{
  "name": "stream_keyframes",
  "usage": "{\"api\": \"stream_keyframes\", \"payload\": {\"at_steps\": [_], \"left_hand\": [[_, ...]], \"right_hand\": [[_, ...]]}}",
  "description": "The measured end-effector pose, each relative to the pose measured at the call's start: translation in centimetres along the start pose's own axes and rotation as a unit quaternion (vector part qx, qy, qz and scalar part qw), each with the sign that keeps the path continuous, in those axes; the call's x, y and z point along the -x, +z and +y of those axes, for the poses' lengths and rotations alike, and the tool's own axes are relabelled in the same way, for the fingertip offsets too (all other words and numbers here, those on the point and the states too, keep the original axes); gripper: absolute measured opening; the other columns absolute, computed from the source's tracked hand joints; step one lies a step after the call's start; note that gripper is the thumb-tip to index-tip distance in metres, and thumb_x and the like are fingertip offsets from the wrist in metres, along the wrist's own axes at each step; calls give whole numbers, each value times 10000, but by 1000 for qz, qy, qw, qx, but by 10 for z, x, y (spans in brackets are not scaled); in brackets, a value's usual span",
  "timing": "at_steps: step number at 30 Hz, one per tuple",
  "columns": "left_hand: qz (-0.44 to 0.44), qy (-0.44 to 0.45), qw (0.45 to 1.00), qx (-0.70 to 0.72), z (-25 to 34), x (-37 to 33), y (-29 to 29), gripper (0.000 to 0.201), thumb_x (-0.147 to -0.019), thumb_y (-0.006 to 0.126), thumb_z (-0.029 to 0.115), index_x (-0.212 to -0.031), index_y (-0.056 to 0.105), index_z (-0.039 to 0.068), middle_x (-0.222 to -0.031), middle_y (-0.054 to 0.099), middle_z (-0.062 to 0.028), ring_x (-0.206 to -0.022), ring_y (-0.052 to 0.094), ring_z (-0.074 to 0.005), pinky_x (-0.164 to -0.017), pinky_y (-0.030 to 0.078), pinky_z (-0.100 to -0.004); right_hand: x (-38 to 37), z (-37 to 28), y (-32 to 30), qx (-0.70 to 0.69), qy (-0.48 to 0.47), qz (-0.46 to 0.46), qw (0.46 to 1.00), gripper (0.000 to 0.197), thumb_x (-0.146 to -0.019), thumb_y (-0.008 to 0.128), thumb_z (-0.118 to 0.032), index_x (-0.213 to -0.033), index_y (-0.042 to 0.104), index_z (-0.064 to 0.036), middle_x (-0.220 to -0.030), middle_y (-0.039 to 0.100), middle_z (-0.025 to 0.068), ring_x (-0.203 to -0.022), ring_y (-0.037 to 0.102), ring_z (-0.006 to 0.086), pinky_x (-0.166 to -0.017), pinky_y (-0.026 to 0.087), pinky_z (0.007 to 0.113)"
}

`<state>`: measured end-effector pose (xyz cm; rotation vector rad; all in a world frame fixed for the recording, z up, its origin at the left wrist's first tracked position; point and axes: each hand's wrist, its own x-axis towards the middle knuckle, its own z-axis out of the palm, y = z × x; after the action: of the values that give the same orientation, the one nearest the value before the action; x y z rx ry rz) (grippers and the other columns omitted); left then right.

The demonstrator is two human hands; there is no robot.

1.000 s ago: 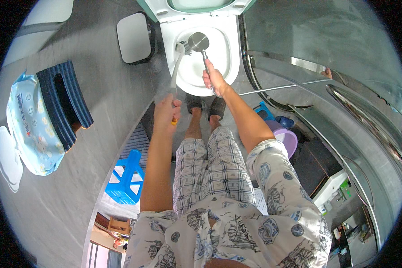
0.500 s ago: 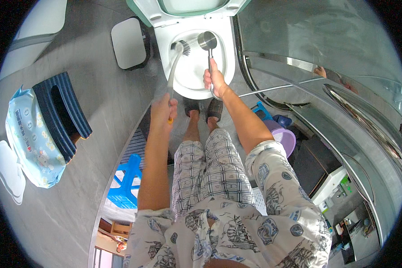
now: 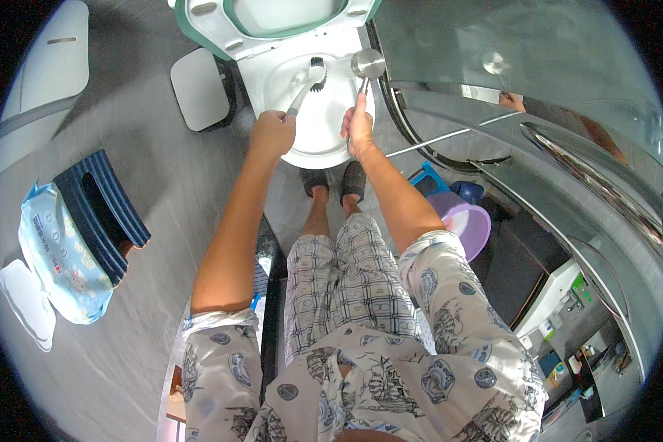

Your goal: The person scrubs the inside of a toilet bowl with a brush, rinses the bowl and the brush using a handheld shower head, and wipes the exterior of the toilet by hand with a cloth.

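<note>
My left hand (image 3: 274,132) is closed round the pale handle of a toilet brush (image 3: 300,97). The brush's black-and-white bristle head is over the far part of the white toilet bowl (image 3: 318,159). My right hand (image 3: 358,131) grips a metal handheld shower head (image 3: 368,64) above the bowl's right rim, its thumb lying along the handle. Faint streaks of water appear to run leftward from the shower head to the brush. Beyond the bowl, the toilet seat and green-edged lid (image 3: 283,15) stand raised.
A white-lidded bin (image 3: 199,90) stands left of the toilet. Glass shower panels with a chrome handle (image 3: 597,188) border the right side. A purple basin (image 3: 475,230) and blue stool (image 3: 432,177) sit there. Farther left are a blue wipes pack (image 3: 65,254) and a dark blue ridged object (image 3: 99,214).
My left hand has moved forward, and the brush head has shifted right within the bowl. The shower head has moved slightly right. The whole view has shifted a little.
</note>
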<state>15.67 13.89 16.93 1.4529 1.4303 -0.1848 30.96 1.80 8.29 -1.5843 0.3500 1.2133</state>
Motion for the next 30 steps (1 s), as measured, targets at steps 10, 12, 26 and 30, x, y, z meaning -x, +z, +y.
{"api": "stream_keyframes", "payload": {"at_steps": [10,12,26,30], "left_hand": [[58,136,985,-88,-18,31,14,400,-846,546,280,-1064,649,-39,-985,658,-253,-925,644,-396,-821,493,-431],[46,123,989,-64,-14,37,19,385,-854,537,267,-1063,644,-39,-974,656,-257,-916,641,-405,-812,492,-445],[-92,142,952,-257,-59,136,52,405,-866,557,210,-1221,534,17,-752,655,-207,-679,636,-417,-608,500,-516],[-101,155,930,-317,-97,147,27,434,-860,571,213,-1249,506,31,-746,649,-212,-686,641,-405,-596,501,-513]], "right_hand": [[10,-39,-7,599,-257,-59,756,576,-857,514,-605,-797,682,-57,-711,651,172,-756,643,359,-737,502,431],[15,-43,-6,619,-261,-78,737,567,-856,520,-601,-800,681,-60,-711,650,171,-753,642,359,-734,502,432],[40,-23,-65,609,-187,-59,769,602,-841,528,-615,-795,676,-33,-721,640,211,-746,633,395,-705,483,454],[49,-22,-71,635,-185,-86,745,571,-847,532,-610,-817,684,-61,-727,644,191,-766,634,386,-719,484,448]]}}
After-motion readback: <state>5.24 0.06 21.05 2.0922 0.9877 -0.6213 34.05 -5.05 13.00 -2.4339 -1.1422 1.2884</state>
